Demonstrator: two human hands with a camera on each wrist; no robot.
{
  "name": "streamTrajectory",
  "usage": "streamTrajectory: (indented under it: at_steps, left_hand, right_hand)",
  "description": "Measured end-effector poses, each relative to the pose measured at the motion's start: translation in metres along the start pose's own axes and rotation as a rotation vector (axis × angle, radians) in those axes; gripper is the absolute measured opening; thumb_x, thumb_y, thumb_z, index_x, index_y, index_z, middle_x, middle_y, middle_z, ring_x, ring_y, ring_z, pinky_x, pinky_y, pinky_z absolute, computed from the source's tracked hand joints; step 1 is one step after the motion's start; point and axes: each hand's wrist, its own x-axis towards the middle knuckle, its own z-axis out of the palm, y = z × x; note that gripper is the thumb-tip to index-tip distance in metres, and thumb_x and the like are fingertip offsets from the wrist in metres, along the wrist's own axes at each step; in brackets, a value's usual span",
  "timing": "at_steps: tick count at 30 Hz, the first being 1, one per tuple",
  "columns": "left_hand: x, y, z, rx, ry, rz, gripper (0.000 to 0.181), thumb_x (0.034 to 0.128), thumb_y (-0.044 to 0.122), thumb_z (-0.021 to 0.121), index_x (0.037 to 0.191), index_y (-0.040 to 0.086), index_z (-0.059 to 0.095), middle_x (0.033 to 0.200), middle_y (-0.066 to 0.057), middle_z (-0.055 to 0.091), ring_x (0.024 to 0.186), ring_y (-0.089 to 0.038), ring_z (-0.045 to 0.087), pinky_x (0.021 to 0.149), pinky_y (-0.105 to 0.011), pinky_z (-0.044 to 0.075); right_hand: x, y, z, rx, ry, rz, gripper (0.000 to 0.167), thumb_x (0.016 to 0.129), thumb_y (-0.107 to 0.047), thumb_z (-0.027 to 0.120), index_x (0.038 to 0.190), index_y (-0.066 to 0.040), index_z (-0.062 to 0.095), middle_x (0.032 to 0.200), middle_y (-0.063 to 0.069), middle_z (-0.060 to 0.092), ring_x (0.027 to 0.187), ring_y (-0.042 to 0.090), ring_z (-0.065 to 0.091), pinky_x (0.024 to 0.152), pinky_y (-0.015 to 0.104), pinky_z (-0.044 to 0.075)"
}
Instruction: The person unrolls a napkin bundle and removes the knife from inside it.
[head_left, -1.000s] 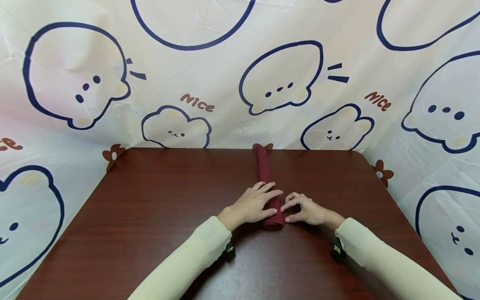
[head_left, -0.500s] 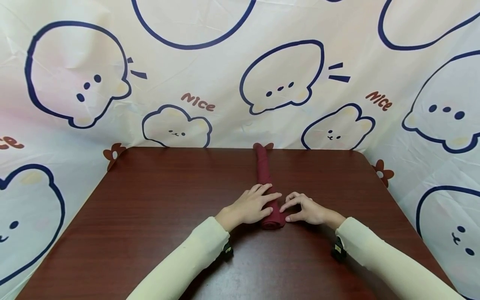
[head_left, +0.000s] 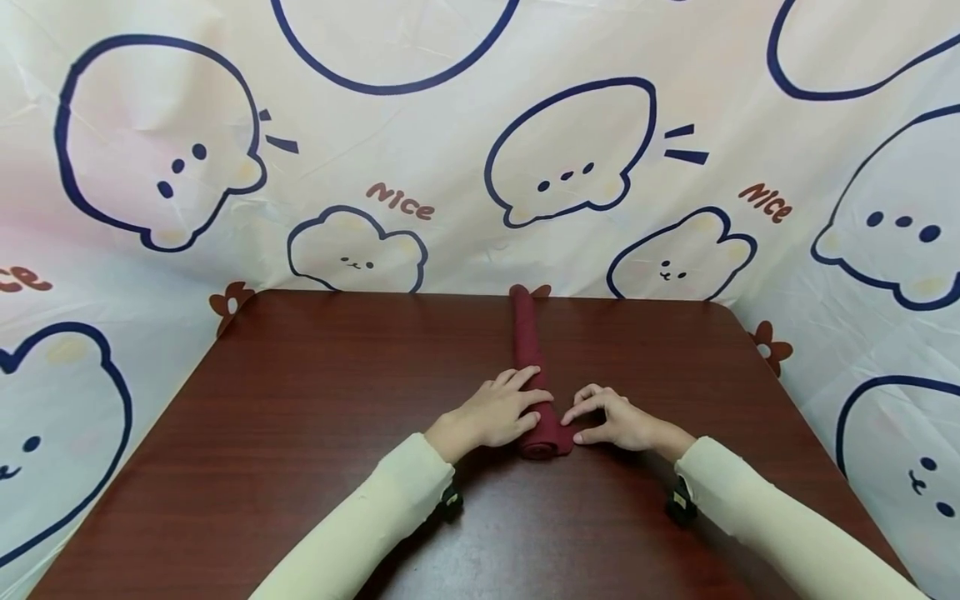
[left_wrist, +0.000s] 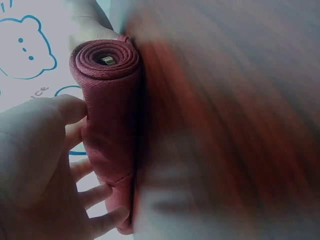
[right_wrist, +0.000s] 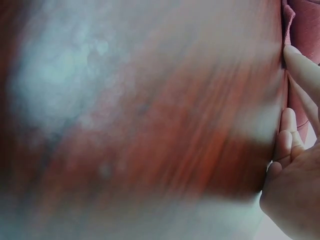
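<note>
A dark red rolled cloth (head_left: 527,333) lies lengthwise on the brown table, running from its far edge toward the person. Its near end shows a spiral of layers in the left wrist view. My left hand (head_left: 491,412) rests on the roll from the left, fingers spread and slightly bent across its top. On the right side, a narrow loose flap (head_left: 564,442) of the cloth lies flat. My right hand (head_left: 618,421) has its thumb and bent index finger at this flap's edge, holding it; the other fingers are curled. In the right wrist view the thumb (right_wrist: 300,65) touches the edge.
The brown wooden table (head_left: 337,375) reaches to a pale curtain (head_left: 450,167) printed with cartoon bears, which hangs behind it and at both sides. Dark wrist cameras sit under both cream sleeves (head_left: 375,508).
My left hand and the roll have shifted slightly left, and more of the flat flap shows on the right. The right hand stays at the flap's edge.
</note>
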Motion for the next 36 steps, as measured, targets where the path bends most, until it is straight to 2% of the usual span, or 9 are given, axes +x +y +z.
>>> streamTrajectory:
  at_steps: [5, 10, 16, 28, 36]
  left_hand:
    - [-0.005, -0.006, -0.001, -0.005, 0.01, -0.008, 0.041, 0.1067, 0.035, 0.046, 0.147, 0.032, 0.053, 0.169, -0.006, 0.022, 0.15, -0.031, 0.034, 0.113, -0.055, 0.039]
    - [-0.013, -0.013, -0.001, -0.02, 0.027, -0.013, 0.041, 0.1058, 0.034, 0.047, 0.146, 0.03, 0.053, 0.169, -0.007, 0.024, 0.15, -0.033, 0.036, 0.112, -0.056, 0.04]
    - [-0.022, -0.02, -0.003, -0.067, 0.046, -0.02, 0.041, 0.1048, 0.03, 0.05, 0.145, 0.028, 0.054, 0.167, -0.01, 0.027, 0.148, -0.036, 0.038, 0.112, -0.058, 0.04]
    - [-0.036, -0.033, -0.003, -0.129, 0.048, -0.041, 0.046, 0.1029, 0.025, 0.055, 0.148, 0.027, 0.051, 0.165, -0.011, 0.032, 0.148, -0.037, 0.039, 0.111, -0.064, 0.038]
    - [-0.041, -0.039, 0.001, -0.136, 0.052, -0.042, 0.049, 0.1016, 0.024, 0.057, 0.15, 0.028, 0.048, 0.164, -0.011, 0.035, 0.145, -0.038, 0.043, 0.109, -0.062, 0.042]
  right_hand:
    - [-0.001, -0.001, 0.0, 0.008, 0.003, -0.007, 0.022, 0.085, -0.024, 0.081, 0.107, -0.026, 0.078, 0.118, 0.002, 0.055, 0.118, 0.026, 0.044, 0.094, 0.061, 0.03]
    - [0.0, -0.002, 0.0, -0.001, -0.003, -0.014, 0.022, 0.086, -0.025, 0.08, 0.107, -0.026, 0.078, 0.118, 0.001, 0.055, 0.117, 0.024, 0.044, 0.092, 0.052, 0.033]
    - [0.0, -0.001, 0.0, 0.002, 0.0, -0.02, 0.021, 0.086, -0.025, 0.08, 0.107, -0.024, 0.078, 0.118, 0.003, 0.055, 0.117, 0.024, 0.044, 0.092, 0.047, 0.033]
    - [-0.001, -0.003, -0.001, 0.009, 0.006, -0.017, 0.022, 0.086, -0.023, 0.081, 0.107, -0.023, 0.078, 0.117, 0.002, 0.055, 0.115, 0.02, 0.046, 0.094, 0.045, 0.034]
    - [0.0, -0.004, -0.001, 0.022, -0.008, 0.001, 0.022, 0.087, -0.023, 0.08, 0.108, -0.022, 0.078, 0.118, 0.003, 0.054, 0.117, 0.023, 0.043, 0.095, 0.047, 0.033]
